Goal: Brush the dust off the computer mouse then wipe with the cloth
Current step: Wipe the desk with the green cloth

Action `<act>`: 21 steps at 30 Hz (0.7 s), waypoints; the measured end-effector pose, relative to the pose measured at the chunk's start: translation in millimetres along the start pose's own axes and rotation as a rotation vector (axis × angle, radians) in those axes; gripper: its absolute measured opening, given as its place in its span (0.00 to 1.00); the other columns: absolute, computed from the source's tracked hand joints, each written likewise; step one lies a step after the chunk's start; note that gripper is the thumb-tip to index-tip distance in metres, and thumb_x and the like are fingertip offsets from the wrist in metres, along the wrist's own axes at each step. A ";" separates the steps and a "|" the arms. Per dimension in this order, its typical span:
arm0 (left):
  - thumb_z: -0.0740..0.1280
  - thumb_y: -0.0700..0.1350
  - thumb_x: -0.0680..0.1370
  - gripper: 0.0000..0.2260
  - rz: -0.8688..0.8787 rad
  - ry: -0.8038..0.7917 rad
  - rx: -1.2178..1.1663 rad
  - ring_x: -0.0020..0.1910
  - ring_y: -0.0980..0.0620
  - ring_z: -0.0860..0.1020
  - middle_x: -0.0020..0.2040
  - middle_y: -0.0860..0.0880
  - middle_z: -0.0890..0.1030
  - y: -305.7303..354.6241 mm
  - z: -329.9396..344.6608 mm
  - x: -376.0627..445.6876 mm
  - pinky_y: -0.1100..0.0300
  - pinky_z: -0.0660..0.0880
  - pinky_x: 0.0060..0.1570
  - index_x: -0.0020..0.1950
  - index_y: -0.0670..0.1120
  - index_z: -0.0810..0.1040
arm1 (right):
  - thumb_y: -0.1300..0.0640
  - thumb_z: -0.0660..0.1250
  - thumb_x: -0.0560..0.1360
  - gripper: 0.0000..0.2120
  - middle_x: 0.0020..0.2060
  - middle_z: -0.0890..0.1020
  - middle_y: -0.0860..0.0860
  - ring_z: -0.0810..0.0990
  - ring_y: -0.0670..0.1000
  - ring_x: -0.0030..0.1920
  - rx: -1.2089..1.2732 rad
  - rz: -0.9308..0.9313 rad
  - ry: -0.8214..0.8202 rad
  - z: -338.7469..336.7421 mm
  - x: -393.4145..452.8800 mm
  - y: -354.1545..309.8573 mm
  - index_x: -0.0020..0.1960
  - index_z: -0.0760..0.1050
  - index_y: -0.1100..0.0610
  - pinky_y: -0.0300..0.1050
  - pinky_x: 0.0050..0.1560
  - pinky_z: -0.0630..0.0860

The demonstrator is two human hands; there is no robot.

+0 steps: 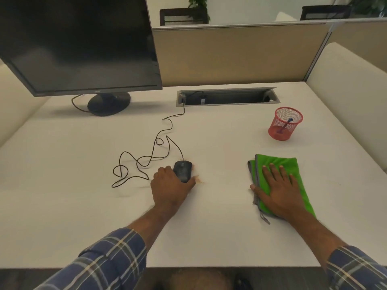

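Note:
A black wired computer mouse (183,170) lies on the white desk (219,237), left of centre. My left hand (170,188) grips its near end, thumb on the right side. A folded green cloth with grey edging (293,166) lies to the right. My right hand (276,189) rests flat on it with fingers spread. A small brush with a blue tip (285,125) stands inside a red mesh cup (284,124) at the far right.
The mouse cable (146,158) loops across the desk to a cable slot (227,97) at the back. A black monitor (77,42) on a round stand fills the back left. A beige partition stands behind the desk.

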State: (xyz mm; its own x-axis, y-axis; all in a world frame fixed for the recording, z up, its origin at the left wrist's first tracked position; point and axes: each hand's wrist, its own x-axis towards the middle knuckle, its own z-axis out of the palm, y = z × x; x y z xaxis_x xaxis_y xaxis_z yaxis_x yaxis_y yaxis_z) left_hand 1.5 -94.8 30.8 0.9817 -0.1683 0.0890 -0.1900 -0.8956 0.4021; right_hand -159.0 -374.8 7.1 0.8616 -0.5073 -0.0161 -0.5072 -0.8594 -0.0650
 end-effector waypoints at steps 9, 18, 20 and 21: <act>0.70 0.65 0.61 0.20 -0.047 0.057 -0.229 0.37 0.51 0.74 0.35 0.52 0.74 -1.1 -20.9 10.2 0.55 0.72 0.36 0.37 0.49 0.76 | 0.27 0.47 0.71 0.48 0.77 0.58 0.59 0.54 0.57 0.77 0.118 0.066 0.037 1.3 37.2 -17.2 0.76 0.54 0.62 0.56 0.76 0.50; 0.68 0.64 0.63 0.16 -0.030 0.134 -0.237 0.37 0.54 0.72 0.35 0.53 0.74 -39.5 -63.1 37.1 0.57 0.67 0.33 0.36 0.52 0.76 | 0.33 0.50 0.77 0.40 0.78 0.54 0.57 0.51 0.56 0.78 0.101 -0.188 -0.030 0.8 94.2 -60.2 0.78 0.51 0.60 0.53 0.76 0.47; 0.68 0.64 0.64 0.16 -0.038 0.150 -0.219 0.37 0.51 0.73 0.35 0.52 0.74 -48.6 -68.7 40.6 0.55 0.70 0.34 0.36 0.51 0.76 | 0.41 0.53 0.79 0.34 0.78 0.54 0.57 0.50 0.56 0.78 0.130 -0.262 -0.046 0.9 107.1 -78.4 0.78 0.51 0.60 0.52 0.76 0.46; 0.68 0.64 0.64 0.17 -0.040 0.160 -0.209 0.37 0.50 0.73 0.35 0.51 0.75 -53.6 -71.4 42.6 0.55 0.69 0.34 0.35 0.50 0.76 | 0.43 0.54 0.80 0.33 0.78 0.53 0.57 0.50 0.56 0.78 0.142 -0.292 -0.056 1.0 112.4 -88.0 0.78 0.50 0.60 0.52 0.76 0.45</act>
State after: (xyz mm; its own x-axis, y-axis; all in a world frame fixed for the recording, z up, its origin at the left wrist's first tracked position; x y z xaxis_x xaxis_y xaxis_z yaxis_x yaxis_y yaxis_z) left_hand 52.6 -24.5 78.1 0.9772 -0.0517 0.2057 -0.1654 -0.7928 0.5866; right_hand -17.5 -356.2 10.0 0.9721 -0.2326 -0.0310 -0.2338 -0.9486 -0.2134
